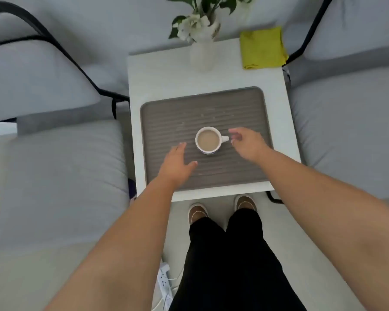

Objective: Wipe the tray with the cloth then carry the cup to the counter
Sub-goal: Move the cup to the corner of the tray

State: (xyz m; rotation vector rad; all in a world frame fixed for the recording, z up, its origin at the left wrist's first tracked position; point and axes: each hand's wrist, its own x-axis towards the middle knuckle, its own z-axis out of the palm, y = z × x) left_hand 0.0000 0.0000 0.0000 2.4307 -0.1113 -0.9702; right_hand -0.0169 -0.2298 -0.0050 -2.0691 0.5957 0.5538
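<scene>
The cup (208, 140), full of milky drink, stands mid-tray (166, 113) near the desk's (166, 75) front edge. Left hand (176, 166) and right hand (247, 142) flank it, fingers loosely spread, holding nothing. The yellow cloth (262, 47) overhangs the far right corner; the right fingertips are blurred.

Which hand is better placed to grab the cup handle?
Right. The cup's handle points toward the right hand, whose fingers sit just beside it. The left hand is open on the opposite side, away from the handle.

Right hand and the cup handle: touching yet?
Cannot tell. In the head view the right hand has blurred fingertips right at the cup handle; no clear gap or contact.
</scene>
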